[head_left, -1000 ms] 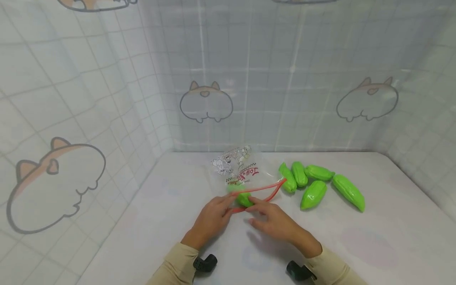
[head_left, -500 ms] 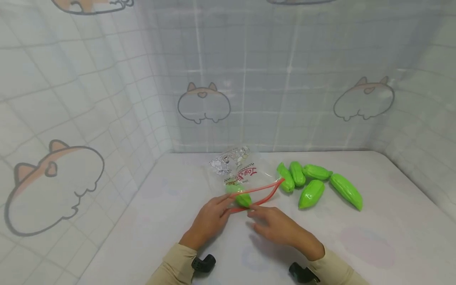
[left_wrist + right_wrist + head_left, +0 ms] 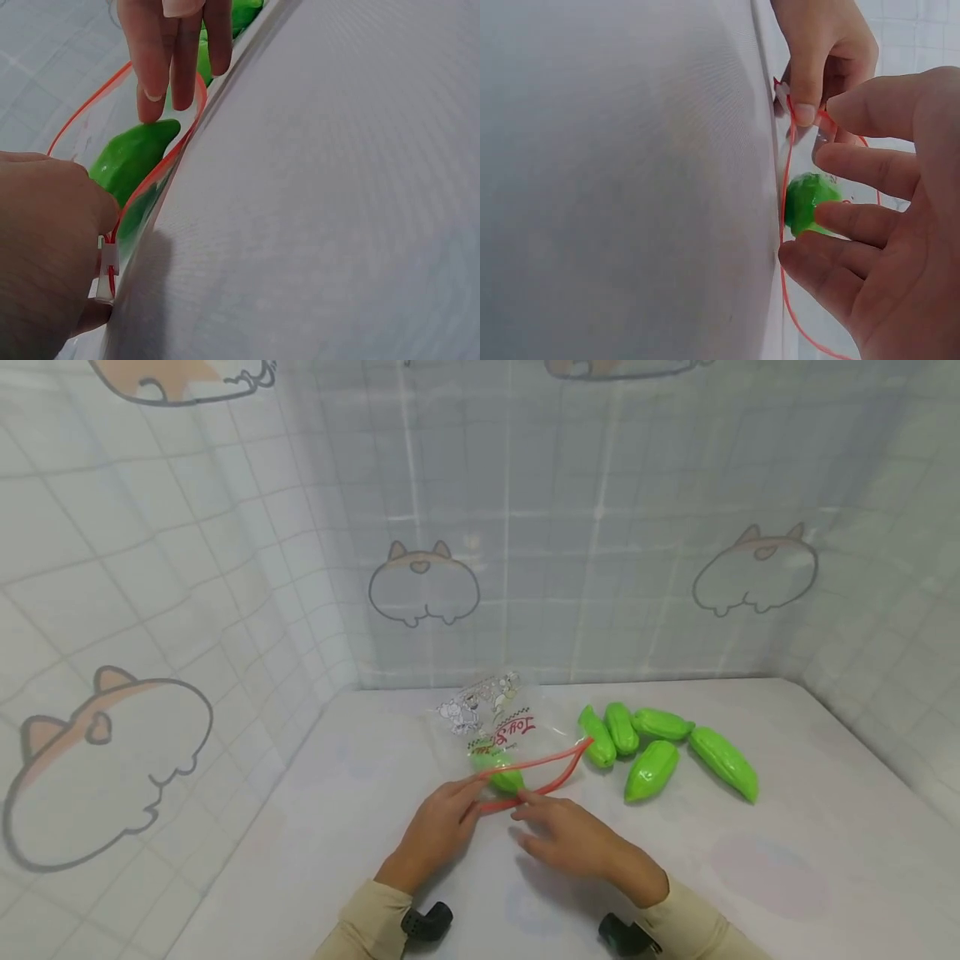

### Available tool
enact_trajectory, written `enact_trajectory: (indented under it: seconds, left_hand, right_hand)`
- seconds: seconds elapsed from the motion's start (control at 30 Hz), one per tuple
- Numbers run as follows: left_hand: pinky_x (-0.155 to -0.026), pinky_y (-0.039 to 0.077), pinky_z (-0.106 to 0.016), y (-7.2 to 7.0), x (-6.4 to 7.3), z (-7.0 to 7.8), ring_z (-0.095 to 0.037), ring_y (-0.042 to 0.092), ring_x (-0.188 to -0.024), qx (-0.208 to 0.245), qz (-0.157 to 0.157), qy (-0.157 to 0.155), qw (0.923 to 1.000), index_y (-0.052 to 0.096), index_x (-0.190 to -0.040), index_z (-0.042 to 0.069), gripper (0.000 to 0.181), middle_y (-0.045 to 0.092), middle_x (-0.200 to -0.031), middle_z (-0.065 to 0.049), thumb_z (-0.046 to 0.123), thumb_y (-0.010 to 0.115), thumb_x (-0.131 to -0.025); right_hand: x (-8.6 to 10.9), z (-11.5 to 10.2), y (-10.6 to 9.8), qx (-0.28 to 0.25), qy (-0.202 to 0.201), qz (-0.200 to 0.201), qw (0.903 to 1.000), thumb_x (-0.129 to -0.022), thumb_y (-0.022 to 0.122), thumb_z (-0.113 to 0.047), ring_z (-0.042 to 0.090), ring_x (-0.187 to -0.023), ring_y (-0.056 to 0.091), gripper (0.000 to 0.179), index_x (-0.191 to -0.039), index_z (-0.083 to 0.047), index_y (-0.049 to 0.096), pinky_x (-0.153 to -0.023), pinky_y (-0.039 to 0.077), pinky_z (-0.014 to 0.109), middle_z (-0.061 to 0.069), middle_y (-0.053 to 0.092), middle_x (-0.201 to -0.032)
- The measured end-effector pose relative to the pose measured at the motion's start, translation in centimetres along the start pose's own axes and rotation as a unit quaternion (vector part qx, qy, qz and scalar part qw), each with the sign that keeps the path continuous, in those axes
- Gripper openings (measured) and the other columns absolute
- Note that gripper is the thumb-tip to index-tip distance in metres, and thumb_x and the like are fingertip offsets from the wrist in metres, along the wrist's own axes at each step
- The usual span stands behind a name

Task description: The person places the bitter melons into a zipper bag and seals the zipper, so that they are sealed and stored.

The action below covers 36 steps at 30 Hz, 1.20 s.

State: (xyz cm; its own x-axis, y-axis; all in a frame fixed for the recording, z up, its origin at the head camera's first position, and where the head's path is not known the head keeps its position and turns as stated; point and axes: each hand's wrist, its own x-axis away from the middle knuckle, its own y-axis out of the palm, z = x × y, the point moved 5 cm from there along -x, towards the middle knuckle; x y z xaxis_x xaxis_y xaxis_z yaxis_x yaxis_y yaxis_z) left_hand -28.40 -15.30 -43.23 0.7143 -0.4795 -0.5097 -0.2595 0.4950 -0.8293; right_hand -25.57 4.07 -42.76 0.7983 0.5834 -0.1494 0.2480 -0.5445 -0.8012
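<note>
A clear zip bag with cartoon print and red zip edges lies on the table, its mouth held apart toward me. Inside the mouth is a glossy green pod-shaped piece, its pointed tip facing out. My left hand pinches the left corner of the mouth, by a white zip slider. At the lower red edge is my right hand, its fingers loosely spread and gripping nothing. One fingertip appears to touch the piece's tip in the left wrist view.
Several similar loose green pieces lie right of the bag, the closest piece by the bag's right corner and another piece farthest right. A white sheet covers the table; a grid-patterned curtain hangs behind.
The green piece at the bag's mouth has gone slightly deeper, its tip now turned toward the right hand. The left hand keeps its hold on the bag; the view has shifted slightly.
</note>
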Motion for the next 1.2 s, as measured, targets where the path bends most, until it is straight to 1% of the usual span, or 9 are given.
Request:
enact_trajectory:
  seconds: [0.13, 0.27, 0.4, 0.53, 0.7, 0.87, 1.03, 1.1, 1.2]
  left_hand:
    - [-0.095, 0.053, -0.044, 0.1, 0.0, 0.0, -0.027, 0.064, -0.116, 0.006, 0.000, 0.004, 1.0000, 0.063, -0.137, 0.012, 0.045, 0.065, -0.132, -0.007, 0.012, 0.071, -0.092]
    - [-0.096, 0.053, -0.043, 0.1, 0.0, -0.1, -0.026, 0.064, -0.116, 0.002, -0.002, 0.002, 1.0000, 0.063, -0.137, 0.012, 0.046, 0.065, -0.132, -0.006, 0.011, 0.073, -0.091]
    - [-0.096, 0.053, -0.043, 0.0, -0.1, -0.1, -0.026, 0.064, -0.117, 0.000, 0.001, 0.009, 1.0000, 0.064, -0.136, 0.011, 0.046, 0.066, -0.131, -0.006, 0.009, 0.073, -0.091]
    - [-0.096, 0.053, -0.044, -0.1, -0.2, 0.0, -0.027, 0.064, -0.116, 0.007, 0.012, 0.019, 0.9997, 0.064, -0.135, 0.010, 0.047, 0.066, -0.130, -0.007, 0.008, 0.074, -0.089]
    - [-0.094, 0.054, -0.046, 0.1, -0.1, 0.1, -0.030, 0.065, -0.114, 0.010, 0.021, 0.028, 0.9994, 0.065, -0.133, 0.007, 0.046, 0.067, -0.129, -0.009, 0.007, 0.074, -0.089]
    - [-0.095, 0.053, -0.045, 0.4, 0.0, -0.1, -0.029, 0.064, -0.116, 0.006, 0.004, 0.010, 0.9999, 0.065, -0.134, 0.009, 0.044, 0.066, -0.131, -0.007, 0.009, 0.073, -0.090]
    - [-0.094, 0.054, -0.044, 0.4, 0.0, -0.1, -0.027, 0.064, -0.115, 0.003, -0.002, 0.002, 1.0000, 0.066, -0.133, 0.010, 0.043, 0.066, -0.131, -0.006, 0.010, 0.073, -0.091]
    - [-0.093, 0.054, -0.044, 0.4, 0.1, -0.1, -0.026, 0.064, -0.114, 0.002, -0.001, 0.001, 1.0000, 0.066, -0.133, 0.010, 0.043, 0.066, -0.132, -0.006, 0.009, 0.073, -0.091]
    - [-0.093, 0.054, -0.044, 0.3, 0.1, -0.1, -0.026, 0.064, -0.114, 0.003, -0.003, -0.001, 1.0000, 0.066, -0.133, 0.009, 0.043, 0.065, -0.132, -0.006, 0.009, 0.073, -0.090]
  right_hand:
    - [-0.3, 0.0, 0.0, -0.003, 0.001, -0.003, 1.0000, -0.098, 0.064, -0.024, 0.027, -0.135, 0.048, 0.035, -0.130, -0.009, 0.067, -0.109, 0.040, 0.048, 0.015, 0.043, -0.153]
    - [-0.6, -0.1, 0.0, -0.014, -0.010, 0.003, 0.9998, -0.098, 0.064, -0.022, 0.027, -0.133, 0.050, 0.035, -0.130, -0.008, 0.067, -0.108, 0.042, 0.048, 0.016, 0.042, -0.154]
    - [-1.1, -0.2, 0.0, -0.019, -0.034, 0.019, 0.9991, -0.098, 0.064, -0.019, 0.029, -0.134, 0.050, 0.035, -0.131, -0.006, 0.066, -0.108, 0.042, 0.047, 0.019, 0.042, -0.153]
    - [-1.6, -0.3, -0.1, -0.012, -0.053, 0.031, 0.9980, -0.098, 0.064, -0.016, 0.032, -0.135, 0.049, 0.036, -0.133, -0.009, 0.066, -0.107, 0.042, 0.050, 0.023, 0.043, -0.151]
    - [-1.7, 0.0, -0.2, -0.015, -0.027, 0.024, 0.9992, -0.098, 0.064, -0.018, 0.034, -0.136, 0.046, 0.036, -0.134, -0.013, 0.066, -0.108, 0.040, 0.053, 0.023, 0.043, -0.151]
    - [-1.4, 0.3, -0.3, -0.021, -0.013, 0.023, 0.9994, -0.098, 0.064, -0.019, 0.030, -0.136, 0.047, 0.037, -0.135, -0.019, 0.065, -0.107, 0.041, 0.052, 0.016, 0.046, -0.151]
    - [-0.5, 0.8, -1.2, -0.054, 0.010, 0.055, 0.9970, -0.097, 0.064, -0.014, 0.026, -0.127, 0.056, 0.033, -0.129, -0.011, 0.069, -0.101, 0.048, 0.049, 0.011, 0.061, -0.136]
    - [-0.1, 1.1, -1.7, -0.067, 0.019, 0.071, 0.9951, -0.096, 0.065, -0.013, 0.024, -0.120, 0.061, 0.030, -0.125, -0.008, 0.070, -0.095, 0.053, 0.046, 0.008, 0.067, -0.128]
    - [0.6, 1.7, -2.5, -0.082, 0.029, 0.084, 0.9927, -0.096, 0.064, -0.011, 0.021, -0.110, 0.065, 0.028, -0.123, -0.008, 0.071, -0.087, 0.057, 0.039, 0.006, 0.070, -0.119]
